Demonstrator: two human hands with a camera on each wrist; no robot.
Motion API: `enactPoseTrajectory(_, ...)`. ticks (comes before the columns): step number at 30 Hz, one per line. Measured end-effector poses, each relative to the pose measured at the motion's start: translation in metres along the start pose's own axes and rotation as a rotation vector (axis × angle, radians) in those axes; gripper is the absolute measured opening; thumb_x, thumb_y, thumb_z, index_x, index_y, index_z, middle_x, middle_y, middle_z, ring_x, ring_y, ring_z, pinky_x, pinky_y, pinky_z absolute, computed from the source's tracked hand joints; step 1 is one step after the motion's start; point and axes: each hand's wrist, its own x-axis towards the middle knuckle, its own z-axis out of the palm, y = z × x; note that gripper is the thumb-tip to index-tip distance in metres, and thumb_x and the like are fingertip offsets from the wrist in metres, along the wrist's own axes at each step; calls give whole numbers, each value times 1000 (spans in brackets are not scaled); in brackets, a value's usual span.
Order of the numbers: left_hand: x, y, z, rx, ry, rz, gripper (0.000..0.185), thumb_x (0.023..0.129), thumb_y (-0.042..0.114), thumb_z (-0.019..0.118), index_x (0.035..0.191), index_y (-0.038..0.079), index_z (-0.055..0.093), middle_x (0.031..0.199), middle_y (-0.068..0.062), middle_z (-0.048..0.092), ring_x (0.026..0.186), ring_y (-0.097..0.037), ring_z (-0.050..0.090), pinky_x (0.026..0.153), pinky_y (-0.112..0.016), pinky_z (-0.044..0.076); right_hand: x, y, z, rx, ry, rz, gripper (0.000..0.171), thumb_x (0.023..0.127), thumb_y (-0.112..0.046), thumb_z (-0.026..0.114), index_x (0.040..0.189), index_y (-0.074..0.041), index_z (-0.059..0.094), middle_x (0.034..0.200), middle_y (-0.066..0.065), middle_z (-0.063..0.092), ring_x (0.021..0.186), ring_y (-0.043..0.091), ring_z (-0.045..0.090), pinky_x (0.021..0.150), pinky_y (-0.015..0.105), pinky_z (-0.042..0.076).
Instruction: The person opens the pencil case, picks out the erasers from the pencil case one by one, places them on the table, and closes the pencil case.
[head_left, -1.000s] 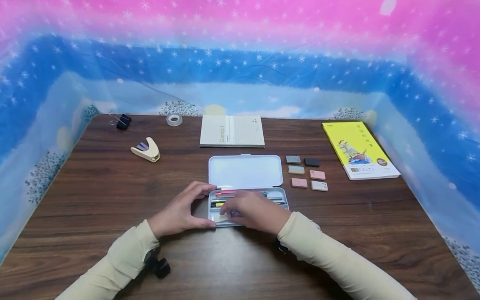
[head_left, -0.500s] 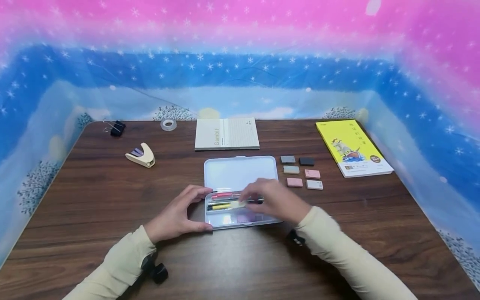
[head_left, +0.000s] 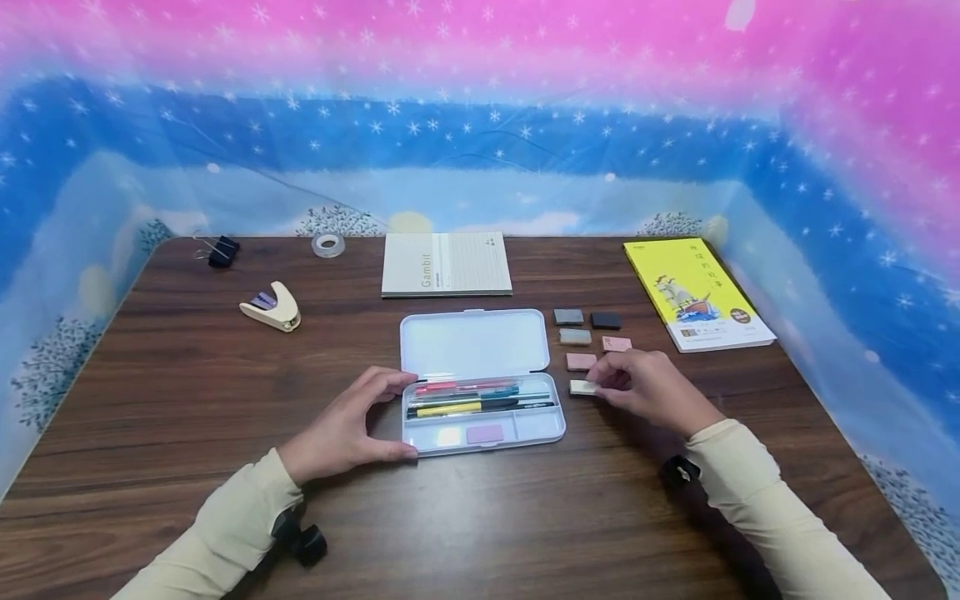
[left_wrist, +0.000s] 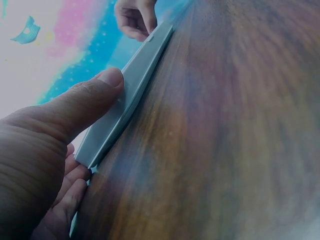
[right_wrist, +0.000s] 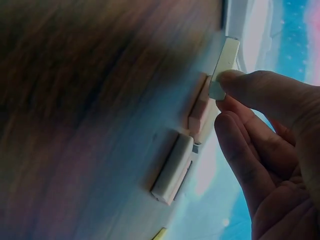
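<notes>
A white pencil case (head_left: pixel 536 427) lies with its lid (head_left: pixel 472 343) folded back. My left hand (head_left: pixel 341 432) grips its left end, thumb on the near edge and fingers at the far corner; the left wrist view shows the thumb against the case's side wall (left_wrist: pixel 132 95). Several pens (head_left: pixel 457 406) fill the rear compartment, and a pink eraser (head_left: pixel 485 433) sits in the front one. To the right of the case, my right hand (head_left: pixel 651 390) pinches a white eraser (right_wrist: pixel 226 60) between thumb and fingers, low over the table.
Several erasers stand right of the lid: grey (head_left: pixel 567 317), black (head_left: pixel 606 320), pale (head_left: pixel 574 337) and pink (head_left: pixel 581 362). Behind are a notebook (head_left: pixel 446 265) and tape roll (head_left: pixel 327 245); a yellow book (head_left: pixel 693 287) lies right, a stapler (head_left: pixel 272 308) and binder clip (head_left: pixel 222 252) left.
My right hand has lifted the white eraser out of the case's front compartment and carried it right, beside the other erasers. The left hand keeps its grip on the case.
</notes>
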Motion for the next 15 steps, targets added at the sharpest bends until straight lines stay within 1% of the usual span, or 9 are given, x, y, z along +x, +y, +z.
enactPoseTrajectory(3,0,-1,1,8,1,10,83,80,32,96,147,8,54,139,-10,53,126,-26,57,109,-47,49,3,3,2,-13,-8,-12,19,88,0,84,97,-15,76,91,-7,72,81,9,65,74,33,61)
enactPoseTrajectory(8,1,-3,2,19,6,14,83,79,30,96,148,9,53,138,-9,54,124,-25,57,109,-47,50,5,6,5,-40,-12,6,20,87,2,85,96,-14,76,90,-7,72,80,7,65,73,32,61)
enactPoseTrajectory(12,0,-2,0,16,4,2,85,78,29,97,148,9,53,139,-8,53,126,-25,57,109,-48,50,6,5,7,-36,-1,12,20,87,1,85,97,-13,76,91,-5,73,80,9,66,73,33,61)
enactPoseTrajectory(15,0,-1,-1,10,-13,-17,87,78,30,97,149,10,52,140,-7,52,127,-23,56,110,-48,49,5,3,9,-41,1,22,21,86,2,85,98,-12,76,92,-4,73,80,9,66,73,34,62)
